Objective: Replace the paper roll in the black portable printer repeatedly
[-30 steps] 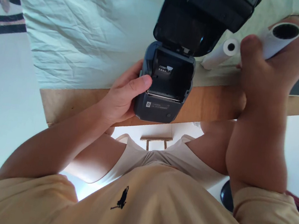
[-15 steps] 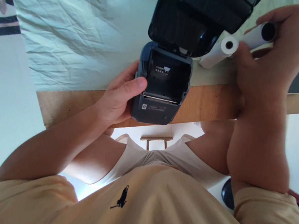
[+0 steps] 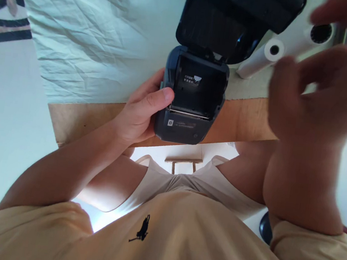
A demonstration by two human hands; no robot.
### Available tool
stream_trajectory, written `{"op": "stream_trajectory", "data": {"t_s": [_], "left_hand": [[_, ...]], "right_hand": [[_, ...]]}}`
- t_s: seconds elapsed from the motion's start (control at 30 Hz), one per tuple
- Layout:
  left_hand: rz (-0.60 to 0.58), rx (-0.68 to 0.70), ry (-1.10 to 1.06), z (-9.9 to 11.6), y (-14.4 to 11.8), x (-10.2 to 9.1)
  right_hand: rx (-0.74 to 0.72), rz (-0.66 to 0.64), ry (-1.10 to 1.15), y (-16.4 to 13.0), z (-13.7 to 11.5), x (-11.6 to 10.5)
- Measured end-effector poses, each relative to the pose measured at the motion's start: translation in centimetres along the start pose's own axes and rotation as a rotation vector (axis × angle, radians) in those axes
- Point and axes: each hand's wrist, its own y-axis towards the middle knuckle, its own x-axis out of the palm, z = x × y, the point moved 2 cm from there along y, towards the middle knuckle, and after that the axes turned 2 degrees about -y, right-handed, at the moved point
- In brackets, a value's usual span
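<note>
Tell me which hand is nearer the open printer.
Left. The left hand grips the printer on its side, thumb on the rim. The right hand is off to the printer's right, apart from it, open and blurred in front of the paper rolls.

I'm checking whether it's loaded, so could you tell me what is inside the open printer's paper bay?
The printer bay holds no roll: only dark walls and a small white label. The left hand covers its left side.

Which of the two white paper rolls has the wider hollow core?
The white paper roll farther right, behind the blurred right hand, shows a wide dark core. The slimmer white roll beside the dark open printer has a small hole.
</note>
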Motion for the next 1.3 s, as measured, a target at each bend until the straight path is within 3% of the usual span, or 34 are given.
{"op": "stream_trajectory", "data": {"t_s": [0.03,0.1,0.2,0.27,0.4,0.53,0.73,0.93,1.13,1.3], "left_hand": [[0.002,-0.004,0.011,0.0,0.0,0.0],[0.011,-0.020,0.031,0.2,0.1,0.0],[0.042,-0.084,0.062,0.4,0.2,0.1],[0.067,-0.145,0.088,0.5,0.2,0.3],[0.159,-0.065,0.078,0.6,0.0,0.7],[0.114,-0.133,0.116,0.2,-0.1,0.8],[0.220,-0.042,0.075,0.2,-0.1,1.2],[0.210,-0.058,0.100,-0.1,0.1,1.0],[0.237,-0.098,0.101,-0.5,0.2,0.8],[0.190,-0.125,0.094,0.2,0.0,0.8]], "right_hand": [[-0.096,-0.029,-0.037,0.0,-0.7,0.6],[-0.122,-0.120,-0.158,0.2,-1.3,1.8],[0.077,-0.214,-0.349,0.7,-1.2,3.0],[0.108,-0.211,-0.395,0.8,-1.2,3.2],[-0.016,-0.175,-0.308,0.5,-1.5,3.0],[-0.140,-0.117,-0.147,0.0,-1.7,2.7],[-0.150,-0.137,-0.102,0.2,-0.6,4.2],[-0.129,-0.102,-0.051,0.5,0.1,5.5],[-0.138,-0.132,-0.053,0.1,-0.4,5.4],[-0.088,-0.105,-0.025,-0.2,-0.5,5.3]]}}
